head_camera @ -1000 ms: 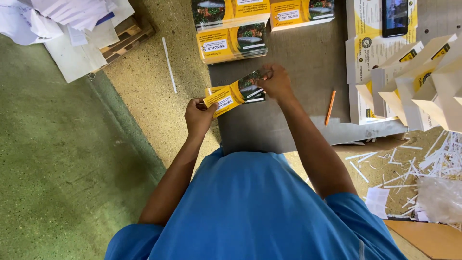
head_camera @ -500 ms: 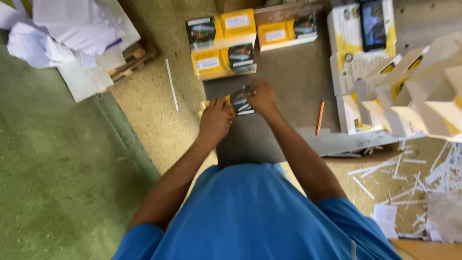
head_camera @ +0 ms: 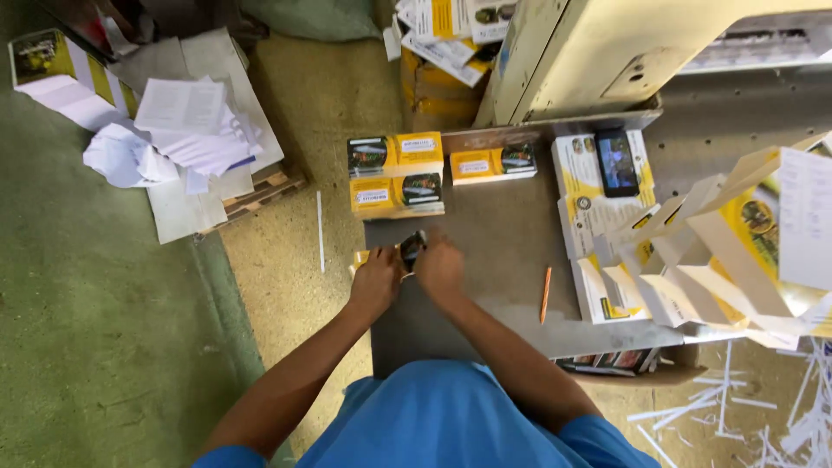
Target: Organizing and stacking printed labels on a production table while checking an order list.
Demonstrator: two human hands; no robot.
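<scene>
Seen from above at a grey worktable (head_camera: 511, 260), both forearms extended forward from a blue shirt (head_camera: 451, 425) and converged near the table's left edge. Left hand (head_camera: 377, 282) curled, knuckles up, fingers closed on the near-left end of a small yellow carton (head_camera: 400, 253). Right hand (head_camera: 440, 267) likewise clenched, gripping the carton's opposite end, thumb side turned toward the left hand. Carton held between the two hands, just above or against the tabletop; contact with the surface not resolvable from this angle. Visible only in part: a yellow panel at the left, a dark pictured panel at the top, the remainder covered by fingers. Possibly folded flat, though largely hidden.

Beyond the hands, stacked along the table's far edge: finished yellow boxes (head_camera: 396, 173) on the left, a second lower pair (head_camera: 492, 163) beside them. To the right, a stack of flat printed carton blanks (head_camera: 589, 217) carrying a phone (head_camera: 617, 162) with a lit screen. Farther right, a heap of opened, unfolded cartons (head_camera: 745, 251). Orange pencil (head_camera: 545, 295) lying on bare table, well apart from the right hand. On the green floor at upper left, loose white paper sheets (head_camera: 186, 130) piled over a wooden pallet (head_camera: 260, 191). Paper strips (head_camera: 763, 416) scattered at lower right.
</scene>
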